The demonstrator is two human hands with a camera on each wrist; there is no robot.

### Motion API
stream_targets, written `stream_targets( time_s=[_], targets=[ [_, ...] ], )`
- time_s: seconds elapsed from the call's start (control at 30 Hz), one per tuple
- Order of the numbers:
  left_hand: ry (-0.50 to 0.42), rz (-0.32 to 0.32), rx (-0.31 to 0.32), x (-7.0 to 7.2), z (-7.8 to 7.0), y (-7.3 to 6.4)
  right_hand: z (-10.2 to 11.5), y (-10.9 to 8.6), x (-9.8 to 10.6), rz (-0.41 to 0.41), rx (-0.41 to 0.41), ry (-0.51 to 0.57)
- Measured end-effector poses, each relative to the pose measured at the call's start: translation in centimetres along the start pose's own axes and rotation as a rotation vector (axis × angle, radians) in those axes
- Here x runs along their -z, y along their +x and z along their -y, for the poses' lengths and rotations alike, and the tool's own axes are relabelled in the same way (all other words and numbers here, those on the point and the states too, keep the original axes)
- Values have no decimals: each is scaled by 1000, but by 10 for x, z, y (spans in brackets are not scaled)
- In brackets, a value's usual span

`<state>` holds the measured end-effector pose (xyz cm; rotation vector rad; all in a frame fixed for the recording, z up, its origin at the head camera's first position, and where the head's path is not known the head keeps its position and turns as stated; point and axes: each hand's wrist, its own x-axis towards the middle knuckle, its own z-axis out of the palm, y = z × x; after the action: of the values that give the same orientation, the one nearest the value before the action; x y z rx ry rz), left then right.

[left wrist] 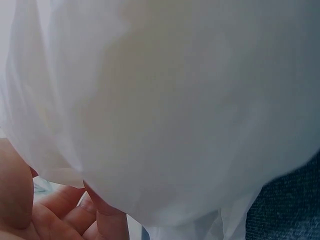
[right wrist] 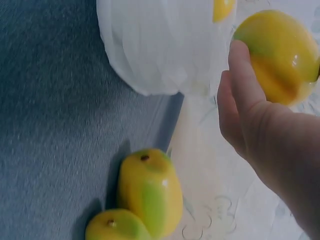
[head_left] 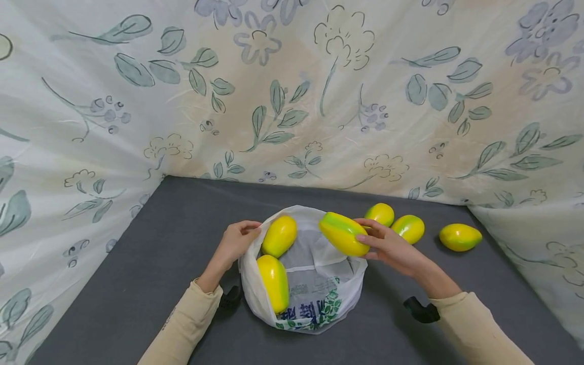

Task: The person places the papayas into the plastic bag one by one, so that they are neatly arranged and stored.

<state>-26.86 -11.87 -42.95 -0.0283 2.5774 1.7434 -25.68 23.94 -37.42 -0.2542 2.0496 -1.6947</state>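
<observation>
A white plastic bag [head_left: 303, 327] with printed lettering and green leaves stands with its mouth spread wide. Two yellow-green papayas lie inside at its left: an upper papaya [head_left: 280, 236] and a lower papaya [head_left: 274, 284]. My left hand [head_left: 235, 243] grips the bag's left rim; the left wrist view shows its fingers [left wrist: 107, 215] at the white plastic. Over the right side of the bag's mouth, my right hand [head_left: 388, 246] holds another papaya [head_left: 344, 234] between thumb and fingers. The right wrist view shows that held fruit [right wrist: 280, 55] beside the bag.
Right of the bag on the dark grey table [head_left: 150, 284] lie three more fruits: a back papaya [head_left: 380, 214], a second papaya [head_left: 409, 229] near it, and a third papaya [head_left: 461, 237] farther right. A flower-patterned cloth [head_left: 292, 101] hangs behind the table and along both sides.
</observation>
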Motion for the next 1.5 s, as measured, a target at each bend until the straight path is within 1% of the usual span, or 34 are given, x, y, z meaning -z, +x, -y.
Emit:
stream_targets(
  time_s=[0.23, 0.43, 0.6, 0.83, 1.0, 1.2, 1.33, 1.5],
  targets=[
    [-8, 2, -12, 0, 1, 0, -5, 8, -12, 75, 2, -3],
    [-5, -1, -9, 0, 1, 0, -14, 12, -21, 182, 10, -31],
    [0, 1, -9, 0, 0, 0, -18, 14, -29, 254, -32, -37],
    [7, -6, 0, -1, 1, 1, -23, 14, -36, 334, -99, -76],
    [4, -6, -5, 0, 2, 1, -24, 15, -41, 404, -139, -69],
    [-1, -4, -11, 0, 2, 0, -24, 15, -43, 486, -160, -89],
    [-3, -5, -13, 0, 2, 1, -25, 14, -43, 530, -159, -113],
    [-2, -1, -9, 0, 2, 1, -25, 14, -47, 548, -160, -143]
  ],
)
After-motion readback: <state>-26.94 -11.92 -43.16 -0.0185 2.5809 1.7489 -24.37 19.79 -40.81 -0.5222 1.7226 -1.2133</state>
